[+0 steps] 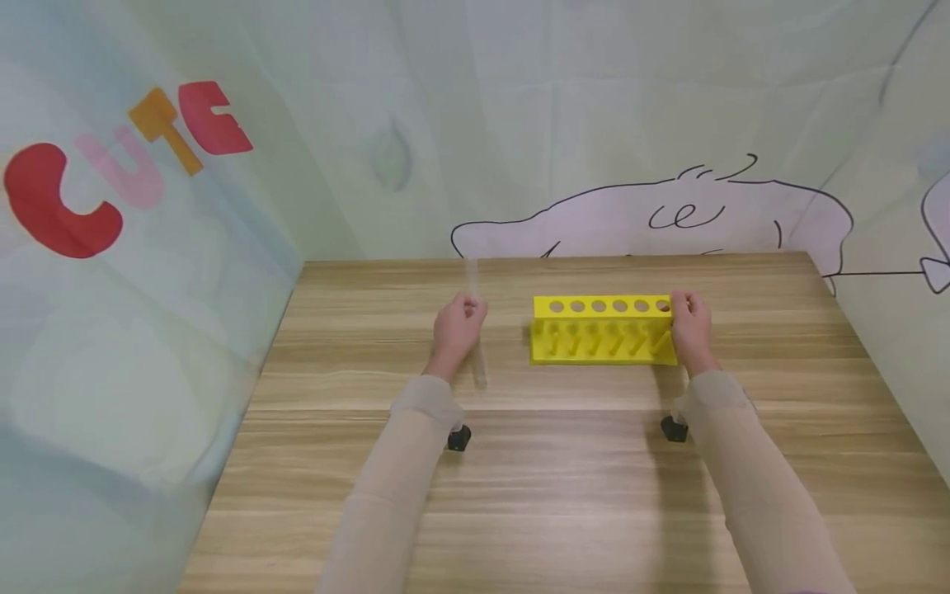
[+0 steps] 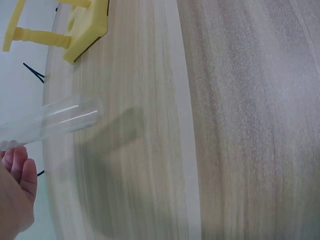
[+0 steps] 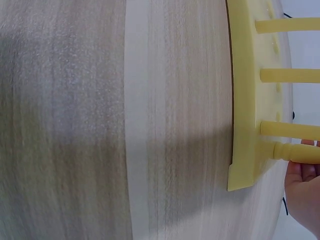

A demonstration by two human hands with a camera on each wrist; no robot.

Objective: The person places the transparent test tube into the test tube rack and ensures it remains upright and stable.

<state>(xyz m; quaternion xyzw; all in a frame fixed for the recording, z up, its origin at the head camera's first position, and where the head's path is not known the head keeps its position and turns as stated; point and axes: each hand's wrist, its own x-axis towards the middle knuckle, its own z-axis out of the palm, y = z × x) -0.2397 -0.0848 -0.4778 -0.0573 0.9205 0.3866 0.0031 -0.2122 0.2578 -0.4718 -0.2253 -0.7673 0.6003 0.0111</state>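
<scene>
Left grip (image 1: 458,330) pinches tube (image 1: 479,363) between ends, left of rack (image 1: 594,357), presumably so both ends are clear. With right grip (image 1: 692,330) we grasp rack's right end on table (image 1: 549,503), likely to steady it.

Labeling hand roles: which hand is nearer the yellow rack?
Right. The right hand grips the yellow rack at its right end; the left hand is off its left end, not touching it, holding a clear tube.
</scene>
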